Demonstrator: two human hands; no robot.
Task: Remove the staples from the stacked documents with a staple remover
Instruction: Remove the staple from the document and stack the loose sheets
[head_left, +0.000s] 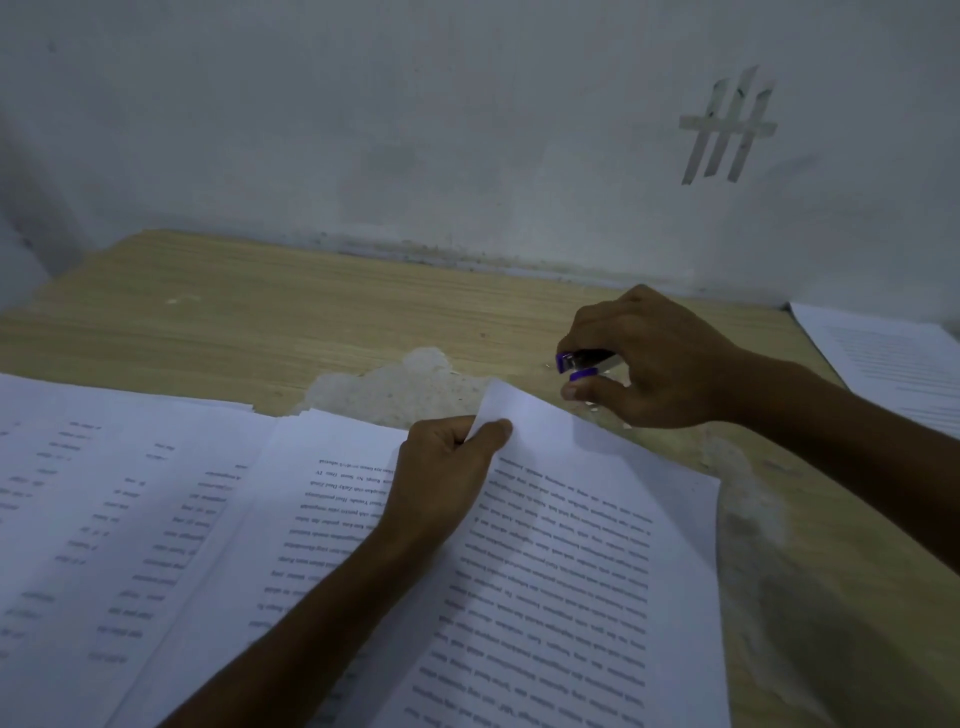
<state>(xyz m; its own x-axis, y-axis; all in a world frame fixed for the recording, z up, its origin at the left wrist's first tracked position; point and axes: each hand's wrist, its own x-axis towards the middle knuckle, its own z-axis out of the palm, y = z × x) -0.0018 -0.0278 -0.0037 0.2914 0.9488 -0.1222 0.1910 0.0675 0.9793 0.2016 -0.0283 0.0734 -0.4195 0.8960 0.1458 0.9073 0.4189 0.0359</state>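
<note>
The staple remover (584, 362) is held in the right hand (670, 364), pinched between the curled fingers above and the thumb below. It is kept just above the counter (260, 312), beyond the far edge of the stacked documents (561, 545). It is set to the upper right of the left hand (447, 467), near it but apart, and clear of the paper.

Its long axis runs roughly left to right across the view, and the free end is pointed left, away from the right palm. Two purple tips are seen at that end, one above the other and slightly parted. Behind them a dark and silvery body is partly hidden by the fingers.

The far corner of the top sheet (501, 400) is pinched between the left thumb and fingers and is lifted and curled upward. The printed text is seen upside down.

A second spread of printed pages (104, 519) is laid to the left, and more sheets (893, 358) lie at the far right. A worn pale patch (405, 384) is seen in the wood-grain surface. Strips of tape (727, 130) are stuck on the wall (415, 130).
</note>
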